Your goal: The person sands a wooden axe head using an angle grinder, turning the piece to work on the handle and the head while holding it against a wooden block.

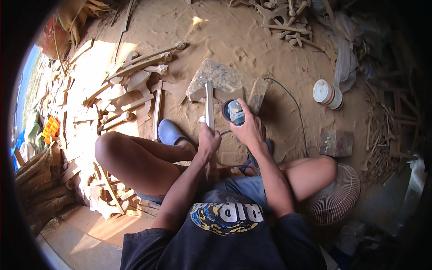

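Observation:
My left hand (209, 141) is closed round the lower end of a pale, squared wooden leg (209, 105). The leg points away from me, and its far end rests against a rough, dust-covered block (218, 75). A small white rounded bit shows beside my left fingers; I cannot make out what it is. In my right hand (250, 130) is an angle grinder (236, 112) with a dark round disc, held just right of the leg. Whether the disc touches the wood, I cannot tell.
Carved wooden legs (144, 60) and offcuts lie on the sandy floor to the left. A dark cable (292, 96) runs on the right, near a white tub (327, 93), a wooden block (336, 143) and a fan (335, 193). More wooden pieces (292, 22) are heaped far right.

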The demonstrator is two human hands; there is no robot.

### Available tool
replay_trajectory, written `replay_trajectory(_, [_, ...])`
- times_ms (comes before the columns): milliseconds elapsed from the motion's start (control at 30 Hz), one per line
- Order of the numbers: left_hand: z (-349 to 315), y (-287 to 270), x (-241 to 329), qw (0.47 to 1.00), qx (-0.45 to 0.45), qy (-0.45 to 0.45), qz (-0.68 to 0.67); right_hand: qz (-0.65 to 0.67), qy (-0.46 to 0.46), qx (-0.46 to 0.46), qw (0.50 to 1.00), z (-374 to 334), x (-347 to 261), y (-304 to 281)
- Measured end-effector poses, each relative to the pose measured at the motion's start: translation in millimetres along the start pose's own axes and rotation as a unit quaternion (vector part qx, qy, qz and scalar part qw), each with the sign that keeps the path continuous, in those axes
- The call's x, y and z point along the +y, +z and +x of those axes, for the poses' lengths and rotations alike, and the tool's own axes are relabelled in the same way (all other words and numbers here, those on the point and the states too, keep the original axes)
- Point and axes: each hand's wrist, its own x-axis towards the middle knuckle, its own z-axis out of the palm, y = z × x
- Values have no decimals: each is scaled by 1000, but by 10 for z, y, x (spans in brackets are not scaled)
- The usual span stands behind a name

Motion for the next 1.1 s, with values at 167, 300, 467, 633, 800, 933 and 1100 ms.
replay_trajectory(167, [-10, 10, 12, 1000, 8, 1, 7, -10, 28, -25, 999, -115, 124, -74])
replay_trajectory(300, [-33, -32, 47, 1000, 8, -6, 7, 80, -6, 23, 997, -104, 217, -124])
replay_trajectory(467, [-5, -2, 21, 999, 16, 28, 10, 172, -38, 68, 982, 48, 258, -12])
replay_trajectory(633, [-8, -1, 67, 1000, 8, 12, 9, 122, -112, 86, 982, 162, 118, 132])
replay_trajectory(800, [13, 8, -10, 1000, 6, 11, 13, 113, -83, 39, 989, 232, -1, 141])
replay_trajectory(933, [4, 6, 38, 1000, 0, -11, -13, 115, -94, 43, 988, 270, -23, 153])
replay_trajectory(1100, [37, -3, -4, 1000, -9, -19, 4, 102, -87, 23, 991, 301, -46, 163])
